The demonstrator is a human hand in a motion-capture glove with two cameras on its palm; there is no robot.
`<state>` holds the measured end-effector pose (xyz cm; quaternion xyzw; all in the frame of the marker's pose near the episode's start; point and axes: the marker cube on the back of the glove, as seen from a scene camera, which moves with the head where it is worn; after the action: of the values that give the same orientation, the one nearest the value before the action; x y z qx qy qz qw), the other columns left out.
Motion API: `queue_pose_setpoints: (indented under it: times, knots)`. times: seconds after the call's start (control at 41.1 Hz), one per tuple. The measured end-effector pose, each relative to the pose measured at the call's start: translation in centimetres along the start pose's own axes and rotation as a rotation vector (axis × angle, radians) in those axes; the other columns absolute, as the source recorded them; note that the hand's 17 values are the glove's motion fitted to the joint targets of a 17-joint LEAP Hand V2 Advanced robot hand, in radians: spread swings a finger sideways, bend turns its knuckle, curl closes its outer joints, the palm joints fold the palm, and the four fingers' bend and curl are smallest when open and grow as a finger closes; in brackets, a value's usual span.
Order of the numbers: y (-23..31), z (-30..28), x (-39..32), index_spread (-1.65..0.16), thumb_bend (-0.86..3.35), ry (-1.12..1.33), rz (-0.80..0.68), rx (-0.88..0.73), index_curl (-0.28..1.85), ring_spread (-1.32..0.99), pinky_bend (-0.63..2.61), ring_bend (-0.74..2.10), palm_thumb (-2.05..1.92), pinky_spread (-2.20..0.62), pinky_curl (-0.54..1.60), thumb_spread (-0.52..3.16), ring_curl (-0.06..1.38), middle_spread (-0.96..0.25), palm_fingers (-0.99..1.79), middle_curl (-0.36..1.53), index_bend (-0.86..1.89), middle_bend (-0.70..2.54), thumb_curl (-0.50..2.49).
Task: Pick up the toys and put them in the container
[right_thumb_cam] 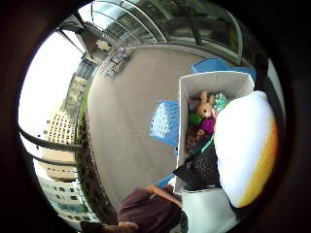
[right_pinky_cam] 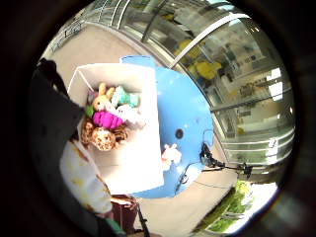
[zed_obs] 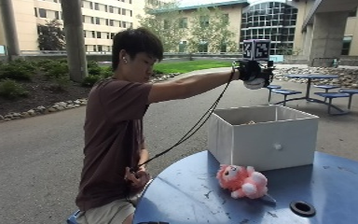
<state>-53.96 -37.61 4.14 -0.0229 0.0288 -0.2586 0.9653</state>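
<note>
Toys inside the white container (zed_obs: pixel 263 135) are hidden by its walls in the outside view. A white-and-yellow toy (right_thumb_cam: pixel 245 145) blocks part of the container in the thumb-side view. The blue table (zed_obs: pixel 328 196) is cropped at its far edge.

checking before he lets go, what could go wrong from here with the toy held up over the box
1. The right hand grips a white toy high above the white container; released from there it may bounce off the toys inside or hit the rim and land outside.
2. The pink toy still lies on the blue table beside the container, so it could be missed.
</note>
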Motion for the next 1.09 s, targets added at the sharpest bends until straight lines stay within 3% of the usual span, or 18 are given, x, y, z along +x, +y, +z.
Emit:
queue_pose_setpoints:
  times: [0.073,0.122,0.146,0.194,0.316,0.486,0.778,0.875,1.094]
  knots:
    - [-0.1,1.2,-1.0,-0.22,0.04,-0.003,-0.037,-0.143,0.91,-0.39,1.24,1.47,0.5,-0.4,0.63,0.64,0.78,-0.23,0.49,0.85,0.85,1.17,1.14]
    - [0.0,1.6,-1.1,-0.21,-0.07,-0.007,-0.052,-0.192,0.87,-0.37,1.28,1.42,0.28,-0.36,0.65,0.82,0.77,-0.22,0.03,0.8,0.6,1.01,1.04]
    - [0.2,1.7,-0.7,-0.22,-0.14,-0.009,-0.054,-0.198,0.82,-0.31,1.38,1.28,0.15,-0.29,0.7,0.85,0.75,-0.19,-0.56,0.73,0.43,0.76,0.98]
    - [1.1,1.5,0.7,-0.22,-0.13,-0.014,-0.046,-0.193,0.73,-0.24,1.38,1.05,0.05,-0.22,0.65,0.9,0.69,-0.15,-0.71,0.65,0.29,0.58,0.91]
    - [3.2,0.4,4.2,-0.24,-0.09,-0.021,-0.019,-0.173,0.52,-0.14,1.25,0.7,-0.06,-0.1,0.56,1.0,0.54,-0.08,-0.56,0.53,0.09,0.3,0.79]
    - [6.5,-2.0,8.7,-0.24,-0.07,0.0,0.026,-0.133,0.4,-0.08,1.04,0.49,-0.08,-0.02,0.48,1.07,0.43,-0.06,-0.41,0.45,0.06,0.15,0.65]
    - [15.5,-3.7,18.9,-0.25,-0.07,0.001,0.13,-0.133,0.29,-0.04,0.89,0.42,-0.08,0.02,0.4,1.13,0.39,-0.06,-0.27,0.37,0.06,0.12,0.48]
    - [20.1,-3.6,25.3,-0.25,-0.06,0.025,0.11,-0.144,0.26,-0.03,0.88,0.41,-0.07,0.02,0.39,1.14,0.39,-0.06,-0.24,0.35,0.06,0.13,0.44]
    - [22.7,0.0,26.2,-0.25,-0.06,-0.058,0.096,-0.18,0.21,-0.03,0.86,0.41,-0.06,0.03,0.38,1.15,0.38,-0.06,-0.23,0.32,0.07,0.13,0.38]
